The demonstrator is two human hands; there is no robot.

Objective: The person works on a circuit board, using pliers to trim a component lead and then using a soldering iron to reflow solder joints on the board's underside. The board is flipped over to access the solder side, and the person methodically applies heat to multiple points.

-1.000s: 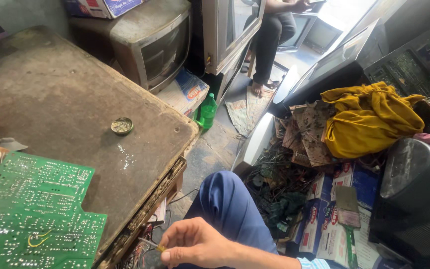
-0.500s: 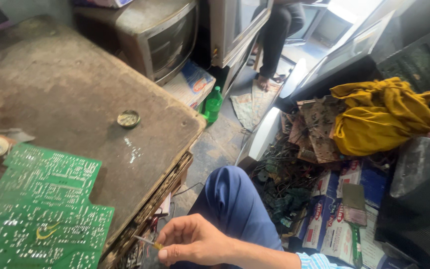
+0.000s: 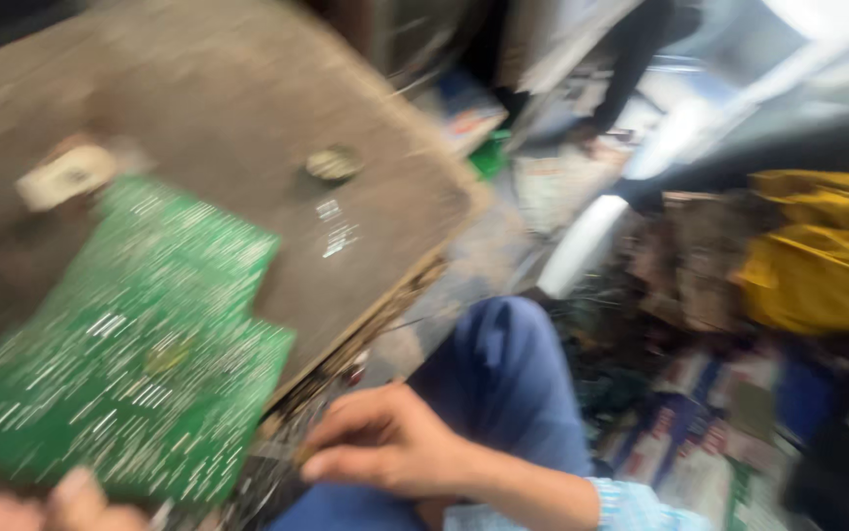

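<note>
Though the frame is smeared by head motion, the main layout reads clearly enough. The right hand hangs just off the front edge of the worn brown wooden tabletop, above the blue trouser leg, its fingers curled inward toward that edge; whether they pinch anything is lost in the blur. The left hand shows only as fingertips at the bottom-left corner, touching the near edge of the flat green printed circuit board, so I cannot tell whether it grips or merely rests there. That board lies on the tabletop with its near corner overhanging. Beyond it sit 1 small round metal cap and a pale tag-like object.

Risk, as I judge it: the overhanging board could tip or slide off if the left fingertips let go, dropping into the clutter by the yellow bundled cloth.
</note>
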